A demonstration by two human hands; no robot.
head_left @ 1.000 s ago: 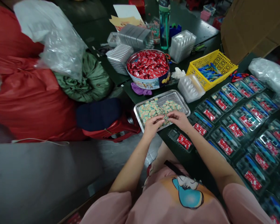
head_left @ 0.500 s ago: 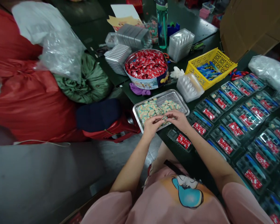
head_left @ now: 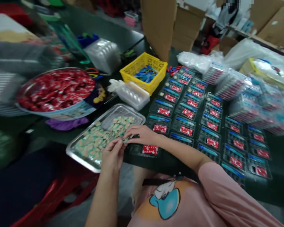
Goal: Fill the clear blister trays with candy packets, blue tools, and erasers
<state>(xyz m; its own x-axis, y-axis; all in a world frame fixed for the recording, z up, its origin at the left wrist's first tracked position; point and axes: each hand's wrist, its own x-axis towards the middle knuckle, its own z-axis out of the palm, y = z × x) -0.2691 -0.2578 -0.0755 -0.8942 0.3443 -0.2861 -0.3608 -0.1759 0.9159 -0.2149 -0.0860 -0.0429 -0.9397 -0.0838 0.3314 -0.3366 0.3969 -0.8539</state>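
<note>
My left hand [head_left: 112, 153] and my right hand [head_left: 142, 135] meet over the near right edge of a metal tray [head_left: 70, 150]. Fingertips of both are pinched around a few small beige-and-teal pieces [head_left: 126, 138], too small to tell their kind. Many loose pieces [head_left: 94, 140] of the same sort lie spread in the tray. Just under my right hand, on the dark table, sits a clear blister tray with a red patterned packet [head_left: 150, 149] in it.
Rows of filled blister trays [head_left: 186, 126] cover the table to the right, with stacks [head_left: 232, 83] behind them. A yellow basket [head_left: 144, 71] holds blue pens. A round tin [head_left: 85, 110] of red packets and a purple cloth [head_left: 67, 123] stand left. A bottle [head_left: 66, 39] is behind.
The view has swung to the right, bringing the stacked blister trays into sight. Both hands stay together near the tray's edge, still pinching small pieces.
</note>
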